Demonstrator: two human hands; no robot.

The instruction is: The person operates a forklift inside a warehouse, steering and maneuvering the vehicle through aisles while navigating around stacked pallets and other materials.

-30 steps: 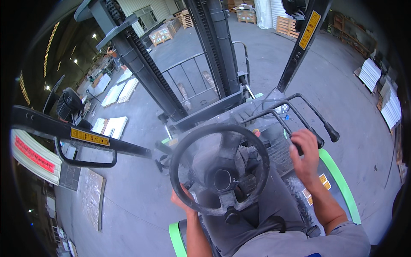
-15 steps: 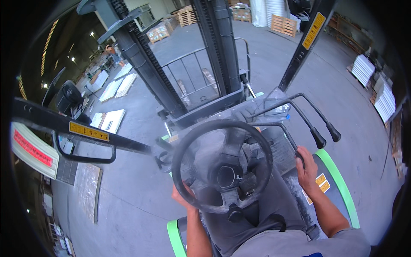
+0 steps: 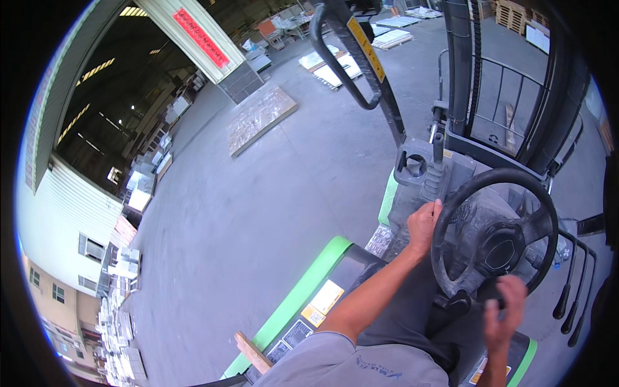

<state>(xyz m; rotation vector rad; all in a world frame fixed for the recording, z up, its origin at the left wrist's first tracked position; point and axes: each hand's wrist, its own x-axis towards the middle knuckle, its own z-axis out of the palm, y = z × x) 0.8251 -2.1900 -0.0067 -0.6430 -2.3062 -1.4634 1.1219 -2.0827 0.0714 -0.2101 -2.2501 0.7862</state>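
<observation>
The left hand (image 3: 423, 226) is curled over the left side of the steering wheel (image 3: 494, 235), fingers wrapped on the black rim, so that one has a proper hold. The right hand (image 3: 505, 314) is another matter: it hangs at the lower edge of the wheel, just beside the small black knob (image 3: 460, 300), blurred, fingers loosely bent and closed on nothing that I can make out. Whether it touches the rim I cannot tell.

The wheel sits right in front of the driver, above the lap, with the grey dashboard (image 3: 445, 177) beyond it and a row of black levers (image 3: 572, 297) off to the right side. The mast (image 3: 464, 71) rises ahead, and the black cab post (image 3: 361, 58) with its yellow sticker leans away to the left.

What worries me is that the view is swung well to the left, toward the open concrete floor (image 3: 271, 213), while the truck's nose points elsewhere. With one hand firm and the other loose, a quick turn could let the wheel slip or spin past what was meant. Flat stacks of board (image 3: 261, 116) lie on the floor ahead on the left, and more pale sheets (image 3: 335, 64) farther off; a wide swing could carry the green body edge (image 3: 303, 293) toward them. The mast also hides a good part of what stands straight ahead.
</observation>
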